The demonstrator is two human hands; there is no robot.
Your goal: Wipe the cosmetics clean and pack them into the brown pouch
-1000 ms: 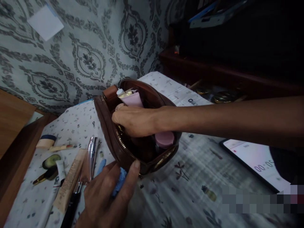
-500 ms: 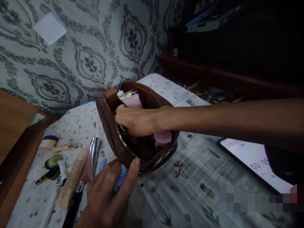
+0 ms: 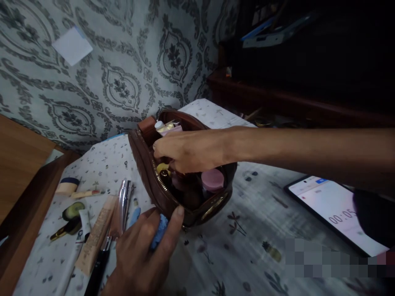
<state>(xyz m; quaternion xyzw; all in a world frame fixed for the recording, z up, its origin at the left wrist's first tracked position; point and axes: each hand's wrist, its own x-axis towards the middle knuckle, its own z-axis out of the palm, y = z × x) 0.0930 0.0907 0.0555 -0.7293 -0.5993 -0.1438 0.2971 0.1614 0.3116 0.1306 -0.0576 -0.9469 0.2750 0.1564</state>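
An open brown pouch (image 3: 145, 160) with a gold zip stands on the patterned tablecloth (image 3: 240, 230). Tubes and a pink-capped jar (image 3: 212, 180) show inside it. My right hand (image 3: 188, 150) reaches over the pouch's mouth, fingers curled down around a yellowish item that is mostly hidden. My left hand (image 3: 145, 250) rests against the pouch's near side, thumb on the brown wall, fingers pressed on a blue item (image 3: 159, 232) beneath them.
Several cosmetics lie left of the pouch: a beige tube (image 3: 95, 236), a silver pen-like stick (image 3: 123, 201), a black brush (image 3: 95, 275). A lit phone (image 3: 333, 207) showing a timer lies at the right. Patterned wall behind, dark wooden shelf at back right.
My right hand has lifted slightly out of the pouch and shifted right, now covering the pink tube. The left hand has stayed against the pouch.
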